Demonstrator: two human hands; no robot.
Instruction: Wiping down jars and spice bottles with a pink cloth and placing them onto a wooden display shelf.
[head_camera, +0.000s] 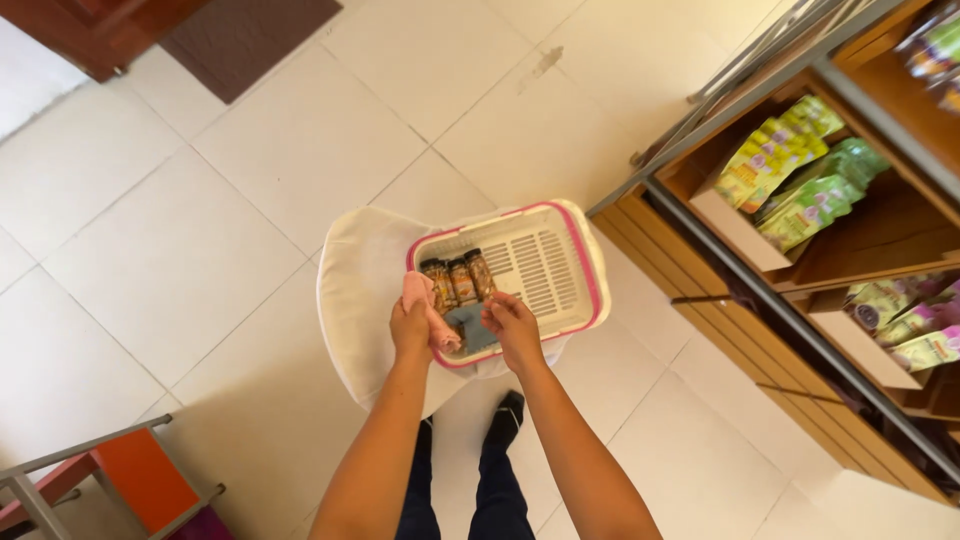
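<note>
A white plastic basket with a pink rim (590, 275) rests on a white chair (355, 290) in front of me. Three small jars with dark lids (460, 280) lie side by side in its near left corner, beside a blue-grey cloth (472, 328). My left hand (410, 330) is closed on a pink cloth (428, 305) at the basket's near rim. My right hand (512, 325) reaches into the basket, fingers curled right by the jars and the blue-grey cloth; whether it grips anything is unclear.
Wooden shelves (850, 240) with green and yellow snack pouches (800, 170) stand to the right behind a metal frame. An orange step stool (130, 475) is at lower left. A dark mat (245, 35) lies on the white tiled floor at the top.
</note>
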